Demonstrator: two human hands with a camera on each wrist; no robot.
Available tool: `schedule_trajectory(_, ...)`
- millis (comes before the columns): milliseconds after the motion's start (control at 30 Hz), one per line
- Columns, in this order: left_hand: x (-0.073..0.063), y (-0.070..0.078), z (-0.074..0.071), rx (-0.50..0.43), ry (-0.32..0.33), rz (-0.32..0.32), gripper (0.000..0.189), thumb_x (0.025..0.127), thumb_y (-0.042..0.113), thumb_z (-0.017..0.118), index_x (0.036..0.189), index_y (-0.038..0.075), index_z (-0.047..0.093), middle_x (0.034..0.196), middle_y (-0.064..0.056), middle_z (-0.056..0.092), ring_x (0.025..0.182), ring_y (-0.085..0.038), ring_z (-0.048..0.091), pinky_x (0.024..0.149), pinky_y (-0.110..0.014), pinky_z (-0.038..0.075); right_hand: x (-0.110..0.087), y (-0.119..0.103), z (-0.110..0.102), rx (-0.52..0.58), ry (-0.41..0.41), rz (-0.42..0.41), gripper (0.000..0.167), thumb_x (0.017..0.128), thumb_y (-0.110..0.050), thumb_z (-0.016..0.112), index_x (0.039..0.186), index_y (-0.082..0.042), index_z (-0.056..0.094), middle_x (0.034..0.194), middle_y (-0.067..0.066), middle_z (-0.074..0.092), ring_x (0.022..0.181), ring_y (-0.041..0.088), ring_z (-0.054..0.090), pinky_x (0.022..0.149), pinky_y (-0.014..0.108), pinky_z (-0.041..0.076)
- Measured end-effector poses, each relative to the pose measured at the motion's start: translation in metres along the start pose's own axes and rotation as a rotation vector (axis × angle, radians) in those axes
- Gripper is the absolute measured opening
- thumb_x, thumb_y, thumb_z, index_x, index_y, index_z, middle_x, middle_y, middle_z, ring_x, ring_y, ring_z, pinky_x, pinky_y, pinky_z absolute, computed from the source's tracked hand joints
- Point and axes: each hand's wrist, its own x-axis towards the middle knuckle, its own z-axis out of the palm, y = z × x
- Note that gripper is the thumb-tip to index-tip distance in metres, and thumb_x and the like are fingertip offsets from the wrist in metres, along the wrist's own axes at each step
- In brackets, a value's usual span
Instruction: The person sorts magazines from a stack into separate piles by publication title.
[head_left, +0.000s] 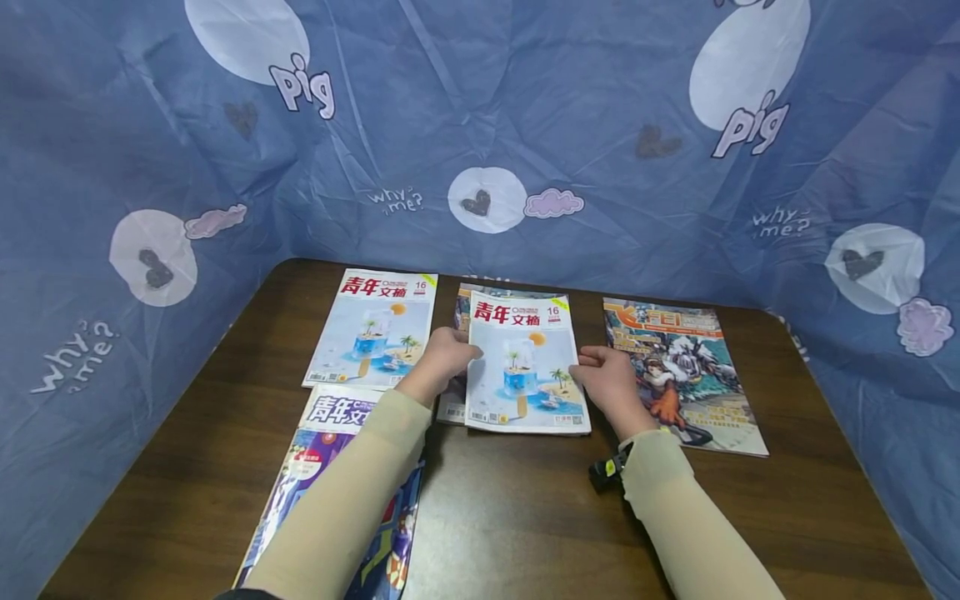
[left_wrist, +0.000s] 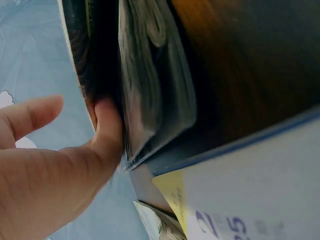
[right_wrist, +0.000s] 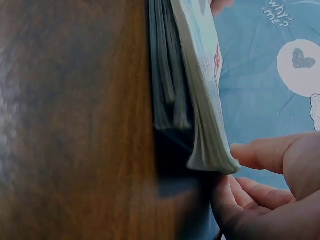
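A white magazine with a popsicle-and-beach cover lies over a darker magazine at the middle of the table. My left hand holds the white magazine's left edge. In the left wrist view, a finger is tucked beneath the upper magazine, with the thumb above its cover, apart from it. My right hand pinches the white magazine's right edge. In the right wrist view, the thumb is on top and the other fingers are below the page block. Dark magazines show under it there.
Another popsicle-cover magazine lies at the back left. Nearer, a purple magazine is partly hidden by my left sleeve. A colourful comic-style magazine lies on the right. Behind the brown table hangs a blue printed cloth.
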Motion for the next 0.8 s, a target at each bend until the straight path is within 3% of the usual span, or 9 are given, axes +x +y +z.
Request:
schedule_trajectory(167, -0.0006, -0.0009, 0.0022, -0.015, -0.035, 0.018, 0.048, 0.096, 0.003, 0.066, 0.14, -0.008, 0.053, 0.129, -0.024, 0.06, 0.113, -0.034, 0.063, 0.088, -0.042, 0.056, -0.0012, -0.0017, 0.0011, 0.004, 0.012, 0.019, 0.049, 0.094, -0.015, 0.071, 0.138, 0.003, 0.058, 0.128, 0.02, 0.063, 0.118, 0.032, 0.06, 0.096, 0.045, 0.05)
schedule_trajectory(367, -0.0057, -0.0032, 0.006, 0.008, -0.032, 0.072, 0.036, 0.098, 0.002, 0.065, 0.132, -0.009, 0.06, 0.121, -0.022, 0.063, 0.106, -0.032, 0.066, 0.081, -0.038, 0.058, -0.0016, -0.0012, 0.0011, 0.006, 0.011, 0.031, 0.05, 0.094, -0.017, 0.071, 0.139, 0.001, 0.058, 0.128, 0.019, 0.063, 0.118, 0.031, 0.059, 0.096, 0.045, 0.05)
schedule_trajectory(633, -0.0071, -0.0015, 0.0066, -0.055, -0.022, 0.006, 0.038, 0.098, 0.003, 0.064, 0.135, -0.003, 0.058, 0.117, -0.018, 0.061, 0.102, -0.031, 0.065, 0.077, -0.04, 0.059, 0.0002, 0.0007, 0.0004, 0.012, 0.006, 0.026, 0.05, 0.094, -0.016, 0.071, 0.14, 0.002, 0.058, 0.129, 0.019, 0.063, 0.118, 0.031, 0.06, 0.096, 0.045, 0.05)
schedule_trajectory(800, -0.0064, -0.004, 0.003, -0.154, -0.042, 0.011, 0.029, 0.099, 0.004, 0.064, 0.127, -0.001, 0.061, 0.114, -0.017, 0.063, 0.098, -0.029, 0.067, 0.076, -0.04, 0.059, 0.0003, 0.0013, -0.0011, 0.021, -0.001, 0.008, 0.051, 0.094, -0.016, 0.072, 0.139, 0.003, 0.057, 0.129, 0.02, 0.064, 0.118, 0.032, 0.06, 0.097, 0.045, 0.05)
